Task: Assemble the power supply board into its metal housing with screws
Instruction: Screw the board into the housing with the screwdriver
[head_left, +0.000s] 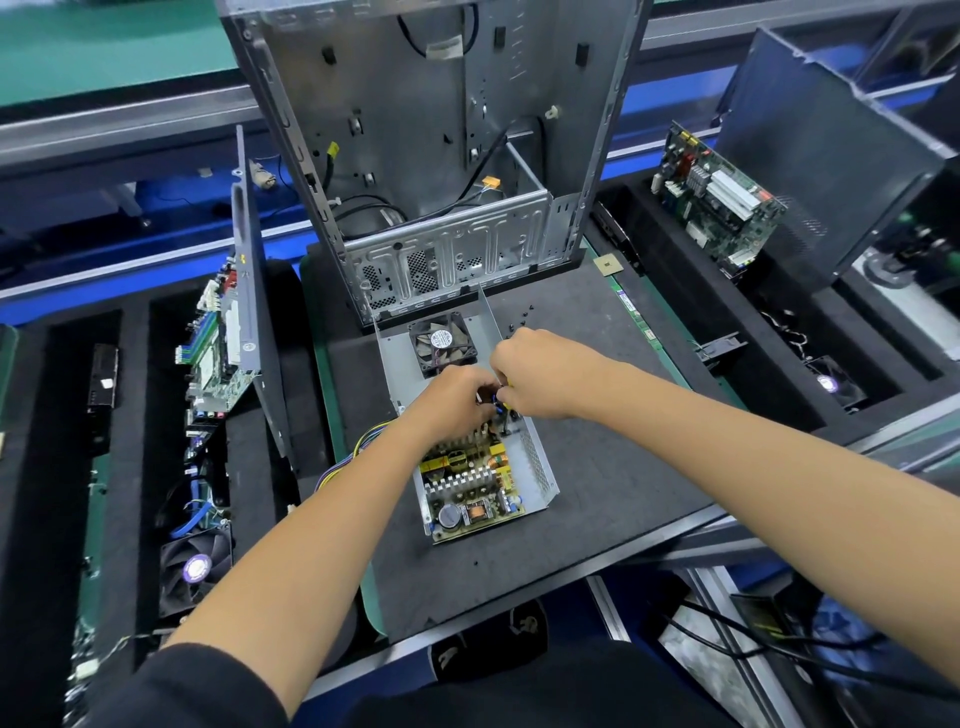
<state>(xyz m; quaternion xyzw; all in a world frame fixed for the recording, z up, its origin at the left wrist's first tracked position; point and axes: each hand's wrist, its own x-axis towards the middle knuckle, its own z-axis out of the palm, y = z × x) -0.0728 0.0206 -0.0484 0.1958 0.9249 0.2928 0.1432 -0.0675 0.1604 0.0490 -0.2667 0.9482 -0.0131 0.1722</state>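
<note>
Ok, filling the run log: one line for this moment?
stage: fastening board | housing: flat on mat | hands: left, right together over board's far end | screws: loose on mat

Two bare forearms enter from the near edge, one from the near left and one from the near right. The left hand (457, 397) and the right hand (540, 371) wear no gloves, rings or watch, and the wrists are bare too. A black fabric sleeve (208, 686) covers the left arm near the elbow, pushed up so the whole forearm shows; its cuff edge looks soft and slightly rumpled. More of the same black garment fills the near middle of the view. On the right arm, bare as far as it shows, no sleeve can be made out.
</note>
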